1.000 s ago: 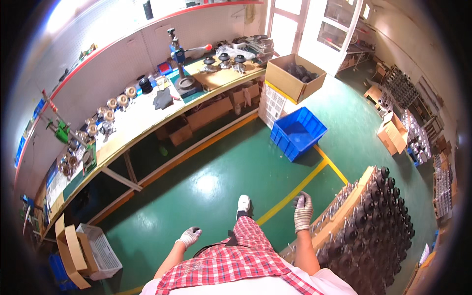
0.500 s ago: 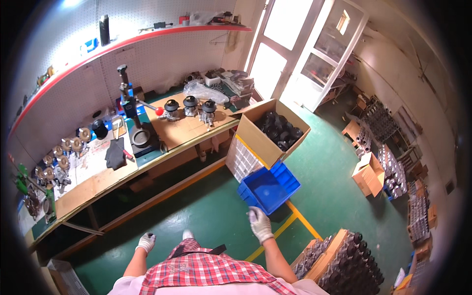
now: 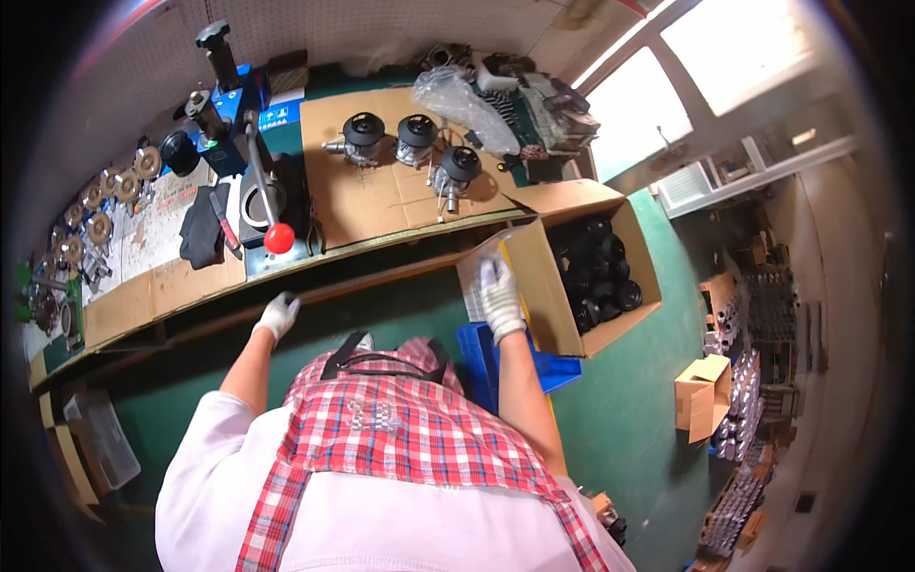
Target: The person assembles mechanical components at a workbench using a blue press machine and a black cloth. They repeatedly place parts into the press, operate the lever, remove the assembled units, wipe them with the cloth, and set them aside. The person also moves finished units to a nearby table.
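Note:
My left hand (image 3: 278,316), in a white glove with greyish fingertips, hangs just off the bench's front edge. Its fingers are loosely curled and nothing shows in them. My right hand (image 3: 499,297), gloved the same way, reaches forward beside an open cardboard box (image 3: 539,291), fingers stretched out and holding nothing visible. Black round parts (image 3: 600,272) fill that box. Beneath my right forearm sits a blue plastic bin (image 3: 558,372). Three metal assemblies with black round caps (image 3: 416,138) stand on cardboard on the bench (image 3: 372,205).
A hand press (image 3: 224,143) with a red-balled lever (image 3: 278,238) rises from the bench, beside a black cloth (image 3: 202,229). Several metal parts (image 3: 98,226) line the bench's left end. Clear plastic wrap (image 3: 462,105) lies behind. Another carton (image 3: 701,396) stands right.
I have come closer to the bench, and the view has shifted. My right hand has moved forward from the blue bin's near edge to beside the cardboard box.

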### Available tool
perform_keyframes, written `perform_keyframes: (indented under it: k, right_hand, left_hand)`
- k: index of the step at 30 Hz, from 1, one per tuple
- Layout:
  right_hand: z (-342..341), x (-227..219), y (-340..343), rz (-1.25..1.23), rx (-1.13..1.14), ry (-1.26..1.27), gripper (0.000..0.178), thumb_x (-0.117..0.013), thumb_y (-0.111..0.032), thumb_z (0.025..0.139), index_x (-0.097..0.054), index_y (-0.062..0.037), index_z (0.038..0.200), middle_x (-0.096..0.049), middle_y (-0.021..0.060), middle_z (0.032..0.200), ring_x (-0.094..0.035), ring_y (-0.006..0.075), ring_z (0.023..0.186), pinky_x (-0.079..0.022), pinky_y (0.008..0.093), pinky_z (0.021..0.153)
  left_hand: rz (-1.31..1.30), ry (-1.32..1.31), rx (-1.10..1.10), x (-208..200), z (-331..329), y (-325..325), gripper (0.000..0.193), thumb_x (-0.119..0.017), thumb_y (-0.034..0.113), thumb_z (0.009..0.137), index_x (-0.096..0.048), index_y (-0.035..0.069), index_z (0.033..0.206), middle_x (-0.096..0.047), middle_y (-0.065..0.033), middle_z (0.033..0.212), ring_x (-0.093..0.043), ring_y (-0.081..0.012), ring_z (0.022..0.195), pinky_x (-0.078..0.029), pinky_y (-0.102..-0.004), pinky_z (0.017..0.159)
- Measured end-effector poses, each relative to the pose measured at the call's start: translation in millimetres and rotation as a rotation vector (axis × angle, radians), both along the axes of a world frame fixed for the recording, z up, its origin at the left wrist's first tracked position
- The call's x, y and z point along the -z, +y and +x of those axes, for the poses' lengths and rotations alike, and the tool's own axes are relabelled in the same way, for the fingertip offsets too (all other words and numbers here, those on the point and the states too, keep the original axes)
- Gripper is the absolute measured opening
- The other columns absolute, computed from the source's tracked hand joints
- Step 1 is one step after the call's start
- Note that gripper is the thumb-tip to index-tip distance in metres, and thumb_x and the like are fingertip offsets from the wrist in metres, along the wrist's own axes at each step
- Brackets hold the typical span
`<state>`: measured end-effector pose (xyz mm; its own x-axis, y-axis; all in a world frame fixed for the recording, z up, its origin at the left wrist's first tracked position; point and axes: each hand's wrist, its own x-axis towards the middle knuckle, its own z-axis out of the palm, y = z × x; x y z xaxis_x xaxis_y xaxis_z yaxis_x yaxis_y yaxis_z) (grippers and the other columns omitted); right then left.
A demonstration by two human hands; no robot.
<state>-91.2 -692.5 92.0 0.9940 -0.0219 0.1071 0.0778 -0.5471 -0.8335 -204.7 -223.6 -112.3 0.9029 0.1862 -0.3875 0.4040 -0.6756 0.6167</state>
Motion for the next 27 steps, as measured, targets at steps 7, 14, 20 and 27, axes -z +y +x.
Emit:
perform_keyframes:
  k: [7,14,20,27]
  right_hand:
    - [258,62,-1,-0.133,0.008,0.304,0.056,-0.051,-0.042,0.1,-0.048,-0.0023,0.14,-0.055,0.0277,0.138,-0.052,0.0413,0.129,-0.042,0.0446,0.107]
    - [362,88,34,-0.177,-0.048,0.636,0.062,-0.058,-0.042,0.097,-0.045,-0.0058,0.145,-0.055,0.0264,0.139,-0.054,0.0396,0.129,-0.046,0.0449,0.105]
    - [386,84,31,-0.451,-0.367,0.534,0.052,-0.063,-0.027,0.096,-0.05,-0.0078,0.141,-0.06,0.0244,0.133,-0.059,0.0408,0.12,-0.048,0.0452,0.1]
    - [378,52,40,-0.434,-0.616,0.464,0.078,-0.071,-0.021,0.09,-0.027,-0.0091,0.154,-0.059,0.0273,0.132,-0.058,0.0418,0.121,-0.046,0.0455,0.103]
  left_hand:
    - [-0.651,-0.219,-0.385,-28,171,-105,0.041,-0.062,0.028,0.099,-0.058,0.002,0.13,-0.071,-0.0131,0.11,-0.069,-0.0247,0.09,-0.053,-0.0358,0.084]
    - [-1.359,-0.16,-1.145,-82,312,-136,0.063,-0.062,0.045,0.097,-0.038,0.011,0.144,-0.048,-0.018,0.146,-0.049,-0.0349,0.123,-0.039,-0.0461,0.11]
    - [-1.431,-0.087,-1.321,-67,435,-125,0.054,-0.06,0.049,0.097,-0.052,0.017,0.14,-0.059,-0.0077,0.14,-0.052,-0.0285,0.13,-0.039,-0.0414,0.112]
    - [-1.305,-0.235,-1.348,-67,466,-136,0.049,-0.035,0.041,0.107,-0.052,0.01,0.141,-0.063,-0.0119,0.132,-0.062,-0.0272,0.121,-0.053,-0.0409,0.099]
